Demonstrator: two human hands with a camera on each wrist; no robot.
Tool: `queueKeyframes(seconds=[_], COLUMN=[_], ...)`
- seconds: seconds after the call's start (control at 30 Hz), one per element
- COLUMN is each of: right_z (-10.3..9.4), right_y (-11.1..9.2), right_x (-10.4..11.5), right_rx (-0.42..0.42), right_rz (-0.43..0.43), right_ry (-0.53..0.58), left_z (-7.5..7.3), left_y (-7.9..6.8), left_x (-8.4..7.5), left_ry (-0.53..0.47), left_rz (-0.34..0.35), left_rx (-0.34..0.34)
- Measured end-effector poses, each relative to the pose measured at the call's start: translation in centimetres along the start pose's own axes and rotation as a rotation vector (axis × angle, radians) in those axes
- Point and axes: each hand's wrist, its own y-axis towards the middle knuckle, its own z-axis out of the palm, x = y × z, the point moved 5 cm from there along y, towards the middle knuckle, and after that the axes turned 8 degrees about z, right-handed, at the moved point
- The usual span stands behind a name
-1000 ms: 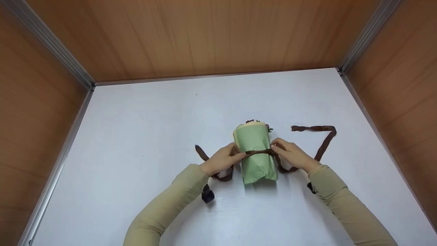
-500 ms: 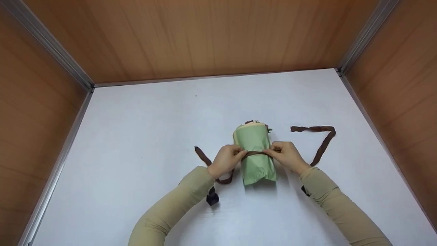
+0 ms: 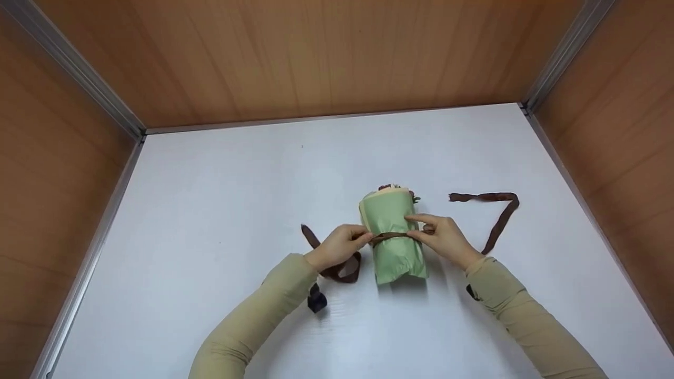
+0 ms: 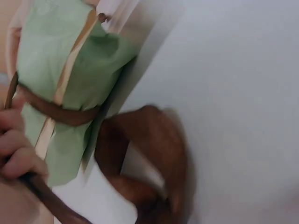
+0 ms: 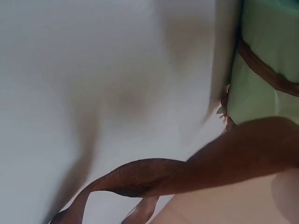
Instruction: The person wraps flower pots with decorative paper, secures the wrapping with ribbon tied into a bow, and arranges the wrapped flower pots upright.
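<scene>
A small bouquet wrapped in green paper (image 3: 400, 263) lies on the white table, its flower tops (image 3: 389, 187) just showing at the far end. Round its middle runs a brown ribbon (image 3: 394, 235). My left hand (image 3: 339, 246) pinches the ribbon at the bouquet's left side; in the left wrist view the ribbon's tail (image 4: 56, 205) passes out under curled fingers. At the right side my right hand (image 3: 447, 242) holds the ribbon by the thumb, its index finger stretched onto the paper. A length of ribbon (image 5: 233, 163) trails from that hand in the right wrist view.
The ribbon's right end (image 3: 500, 226) lies bent on the table (image 3: 237, 184). Near the left wrist, the other end forms a loop (image 4: 163, 135). Wooden panels (image 3: 337, 58) with metal edging enclose the table at the back and sides.
Both hands closed in on the ribbon across the bouquet's front, then the left drew back a little to the left. The right index finger has straightened onto the paper.
</scene>
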Motion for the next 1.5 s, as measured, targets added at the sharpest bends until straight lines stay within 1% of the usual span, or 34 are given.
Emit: queueKeyframes(seconds=[0.07,0.2,0.23,0.3,0.33,0.4,0.47,0.5,0.57,0.67,0.73,0.83,0.9,1.03,1.1,1.2,1.33,1.4,1.5], right_z=[0.0,0.0,0.0,0.1,0.1,0.0,0.0,-0.1,-0.1,-0.1,-0.2,-0.1,-0.1,0.2,0.2,0.3,0.3,0.4,0.5], right_y=[0.0,0.0,0.0,0.1,0.1,0.1,0.1,0.1,0.0,0.0,0.1,0.2,0.3,0.3,0.3,0.3,0.3,0.3,0.3], right_x=[0.0,0.0,0.0,0.0,0.0,-0.1,-0.2,-0.3,-0.3,-0.3,-0.3,-0.3,-0.4,-0.5,-0.5,-0.5,-0.5,-0.5,-0.4], right_rx=[0.016,0.032,0.034,0.038,0.039,0.04,0.041,0.041,0.043,0.04,0.035,0.031,0.035,0.05,0.054,0.053,0.047,0.048,0.05], right_rz=[0.018,0.021,0.021,0.022,0.026,0.032,0.041,0.045,0.034,0.021,0.006,0.004,0.009,0.029,0.034,0.033,0.039,0.043,0.038], right_ry=[0.009,0.016,0.014,0.015,0.018,0.023,0.033,0.037,0.037,0.034,0.031,0.039,0.046,0.062,0.067,0.067,0.075,0.079,0.073], left_z=[-0.5,-1.5,-1.6,-1.7,-1.7,-1.6,-1.4,-1.2,-0.8,-0.1,0.4,1.0,1.3,2.0,2.2,2.3,2.2,2.2,2.3], left_y=[-0.3,-0.7,-0.8,-0.9,-0.9,-0.7,-0.3,0.0,0.5,1.2,1.6,2.2,2.4,2.5,2.5,2.6,2.6,2.7,2.6], left_x=[0.1,0.4,0.5,0.3,0.2,-0.1,-0.6,-0.9,-1.3,-2.0,-2.3,-2.7,-2.9,-3.1,-3.1,-2.9,-2.7,-2.7,-2.6], left_ry=[0.003,-0.004,-0.04,-0.179,-0.253,-0.46,-0.661,-0.74,-0.856,-0.933,-0.934,-0.902,-0.859,-0.769,-0.738,-0.717,-0.725,-0.723,-0.696], left_rz=[-0.02,-0.064,-0.07,-0.084,-0.088,-0.094,-0.077,-0.065,-0.047,-0.028,-0.029,-0.025,-0.021,-0.008,-0.007,-0.028,-0.048,-0.033,-0.01], left_rx=[0.063,0.161,0.175,0.176,0.163,0.103,0.016,-0.031,-0.124,-0.228,-0.269,-0.289,-0.276,-0.218,-0.208,-0.236,-0.291,-0.302,-0.298])
